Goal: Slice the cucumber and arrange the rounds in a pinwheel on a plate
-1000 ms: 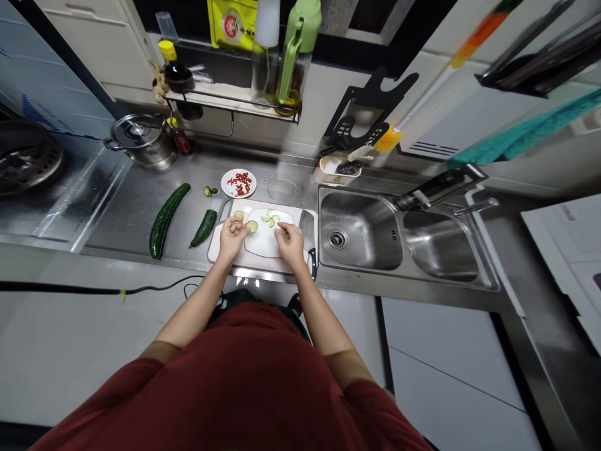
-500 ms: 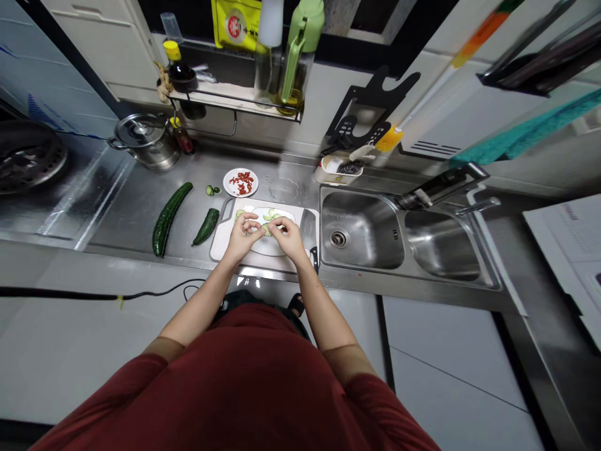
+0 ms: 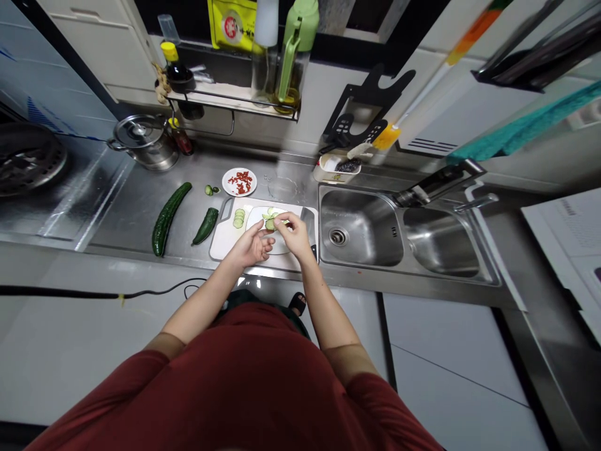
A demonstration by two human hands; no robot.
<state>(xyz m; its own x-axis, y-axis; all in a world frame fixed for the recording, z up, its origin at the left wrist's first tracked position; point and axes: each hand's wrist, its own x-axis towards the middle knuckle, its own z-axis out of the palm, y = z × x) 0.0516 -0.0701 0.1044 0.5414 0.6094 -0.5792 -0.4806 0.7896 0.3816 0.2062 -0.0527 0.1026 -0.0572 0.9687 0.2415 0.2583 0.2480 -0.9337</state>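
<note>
Between thumb and fingers, my right hand (image 3: 294, 234) pinches a pale green cucumber slice (image 3: 269, 223) above a white plate (image 3: 253, 216). My left hand (image 3: 256, 245) is turned palm up with its fingers apart, just left of the slice, and nothing rests in it. The plate lies on a white cutting board (image 3: 225, 241) and carries more slices, partly hidden by my hands. A short stack of cucumber slices (image 3: 239, 218) sits on the board's left part. A knife (image 3: 308, 220) lies along the board's right side, its handle partly covered by my right wrist.
Left of the board lie a cut cucumber half (image 3: 205, 227) and a whole cucumber (image 3: 169, 218). Cucumber ends (image 3: 210, 190) and a small plate of chopped red pieces (image 3: 232, 181) are behind. A double sink (image 3: 361, 235) adjoins on the right; a lidded pot (image 3: 150, 150) stands back left.
My left hand has opened, turned palm up and drawn back from the cucumber slice, uncovering the stack on the board. My right hand keeps the slice and has shifted slightly right.
</note>
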